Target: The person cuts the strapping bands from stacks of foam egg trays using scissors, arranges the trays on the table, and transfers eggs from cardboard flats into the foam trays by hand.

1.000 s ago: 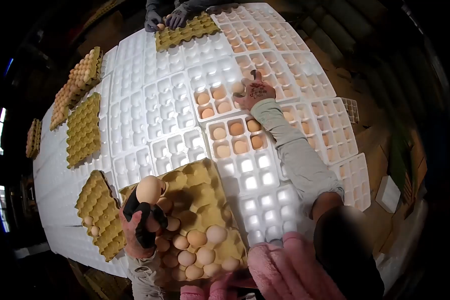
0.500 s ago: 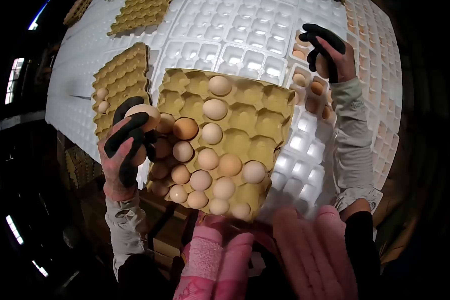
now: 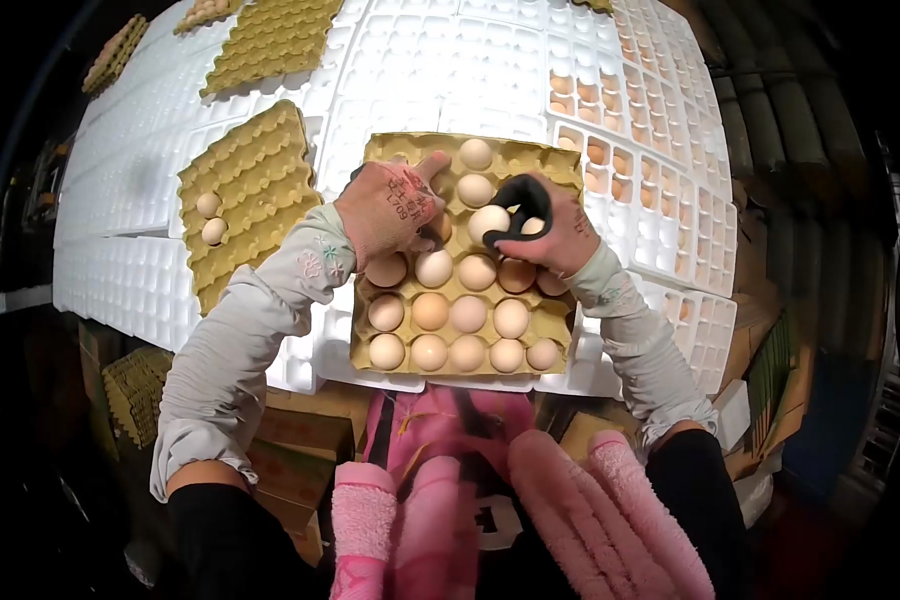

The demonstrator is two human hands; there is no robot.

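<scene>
A tan pulp egg tray (image 3: 540, 165) lies before me, its near rows filled with brown and cream eggs. Over its right side, my right hand (image 3: 562, 228), in a glove with black fingers, curls around a pale egg (image 3: 488, 226) at the thumb and forefinger. A second egg (image 3: 532, 227) shows inside that curl. My left hand (image 3: 390, 205) is palm down over the tray's left part, its fingers mostly hidden beneath it. Beside its edge peeks a browner egg (image 3: 438, 230). Two cream eggs, including the far one (image 3: 476, 153), sit in the column between the hands.
White foam egg trays (image 3: 390, 95) cover the table, those on the right holding eggs (image 3: 597, 152). Another pulp tray (image 3: 250, 190), with two eggs at its left, lies to the left. A further pulp tray (image 3: 275, 40) is beyond it. Cardboard boxes (image 3: 295, 460) stand below the front edge.
My right hand has come from the foam trays on the right to the pulp tray. My left hand has moved right over the tray. More eggs sit in the near rows.
</scene>
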